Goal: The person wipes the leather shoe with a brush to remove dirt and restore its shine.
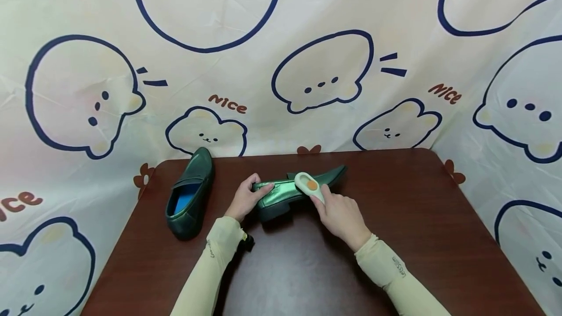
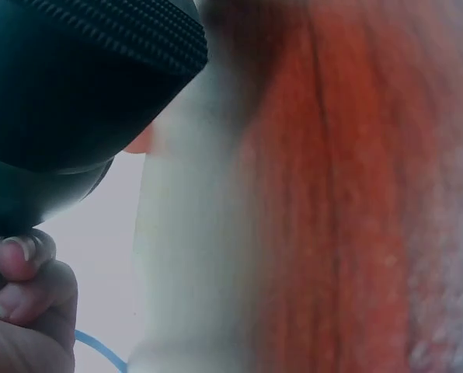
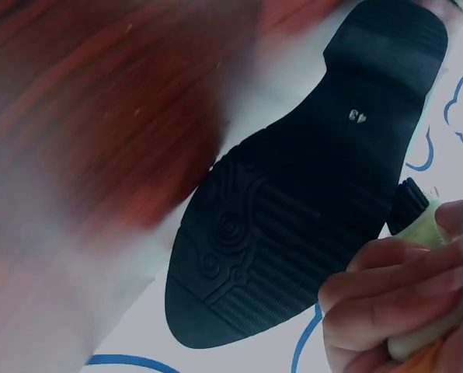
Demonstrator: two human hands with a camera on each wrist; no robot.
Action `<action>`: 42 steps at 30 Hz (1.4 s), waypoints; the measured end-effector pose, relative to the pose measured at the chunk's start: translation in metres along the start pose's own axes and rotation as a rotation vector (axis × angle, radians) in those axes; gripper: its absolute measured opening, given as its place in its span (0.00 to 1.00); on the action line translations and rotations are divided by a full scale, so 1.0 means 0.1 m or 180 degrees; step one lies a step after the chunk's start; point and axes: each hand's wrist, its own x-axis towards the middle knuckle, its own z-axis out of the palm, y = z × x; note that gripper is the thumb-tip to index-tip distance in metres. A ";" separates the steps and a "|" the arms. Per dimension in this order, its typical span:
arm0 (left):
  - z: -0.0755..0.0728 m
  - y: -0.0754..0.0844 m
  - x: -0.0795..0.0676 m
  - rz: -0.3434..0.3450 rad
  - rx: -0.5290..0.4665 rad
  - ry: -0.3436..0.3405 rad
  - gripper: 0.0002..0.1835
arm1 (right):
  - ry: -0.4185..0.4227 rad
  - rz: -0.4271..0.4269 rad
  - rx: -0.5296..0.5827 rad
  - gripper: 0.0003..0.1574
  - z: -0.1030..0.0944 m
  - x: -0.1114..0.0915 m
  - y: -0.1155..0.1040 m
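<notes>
A green loafer (image 1: 278,194) is held over the table on its side, its opening turned away from me. My left hand (image 1: 247,198) grips it at the heel end, with the thumb on the near side. The dark heel (image 2: 68,93) fills the upper left of the left wrist view, above curled fingers. My right hand (image 1: 344,216) holds a pale shoe brush (image 1: 305,182) with an orange oval on its back, laid against the loafer's side. In the right wrist view, dark bristles (image 3: 407,205) show right at the edge of the patterned sole (image 3: 309,186), which is marked 43.
A second green loafer (image 1: 189,223) with a blue insole stands upright on the left of the brown table (image 1: 395,199). Behind the table and along its sides hangs a pale cloth (image 1: 254,72) with cartoon drawings. A small black object (image 1: 249,243) sits at the left cuff.
</notes>
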 end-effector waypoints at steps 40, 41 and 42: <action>-0.04 0.22 -0.05 0.0860 0.2751 0.0040 0.20 | -0.0153 0.0305 0.0109 0.22 -0.23 0.07 0.49; -0.01 0.24 -0.05 0.0902 0.2765 0.0025 0.20 | -0.0137 0.0317 0.0102 0.22 -0.22 0.06 0.49; 0.02 0.26 -0.04 0.0951 0.2732 -0.0009 0.21 | -0.0124 0.0327 0.0098 0.22 -0.22 0.06 0.50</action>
